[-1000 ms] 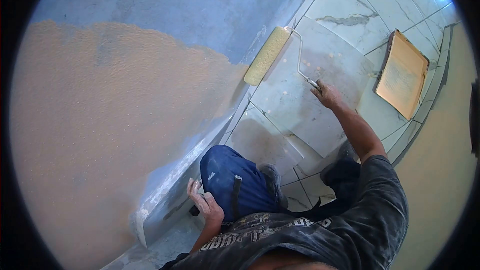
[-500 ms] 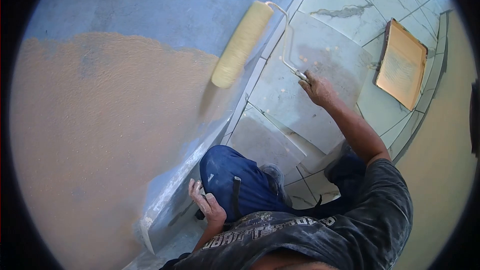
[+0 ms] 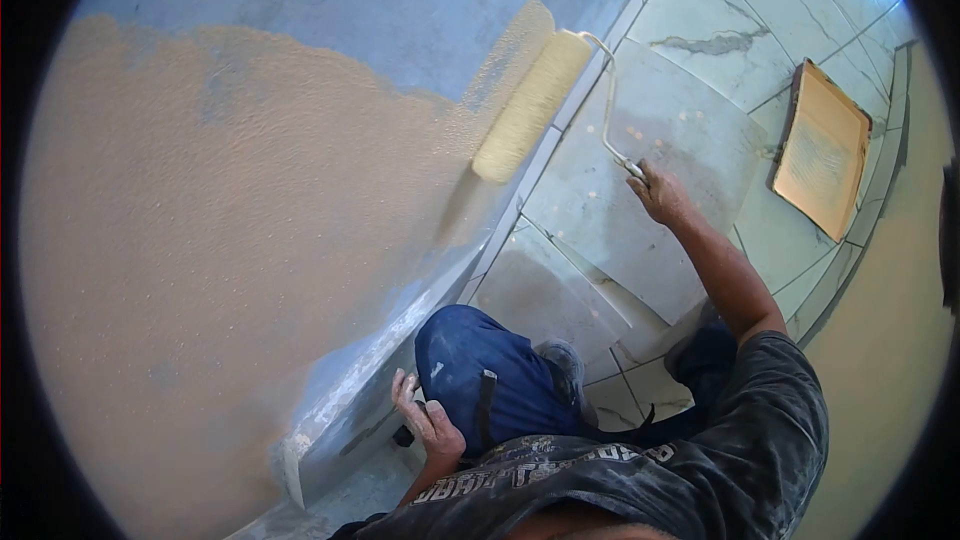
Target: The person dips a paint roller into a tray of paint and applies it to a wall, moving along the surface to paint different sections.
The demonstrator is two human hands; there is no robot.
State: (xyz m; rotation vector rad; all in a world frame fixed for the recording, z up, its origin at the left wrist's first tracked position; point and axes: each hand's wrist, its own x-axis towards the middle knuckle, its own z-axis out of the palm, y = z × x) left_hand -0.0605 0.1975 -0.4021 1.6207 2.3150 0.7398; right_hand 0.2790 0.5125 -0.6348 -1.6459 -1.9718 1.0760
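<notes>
your right hand (image 3: pixel 660 192) grips the cream fuzzy paint roller (image 3: pixel 530 105) against the grey wall (image 3: pixel 400 10); left hand (image 3: pixel 428 425) spread on your blue-trousered knee (image 3: pixel 470 360)

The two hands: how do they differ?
The right hand is stretched far forward; the left hand is drawn in by the blue knee. The right hand grips the paint roller on the wall; the left hand is nowhere near it. Both are bare.
</notes>
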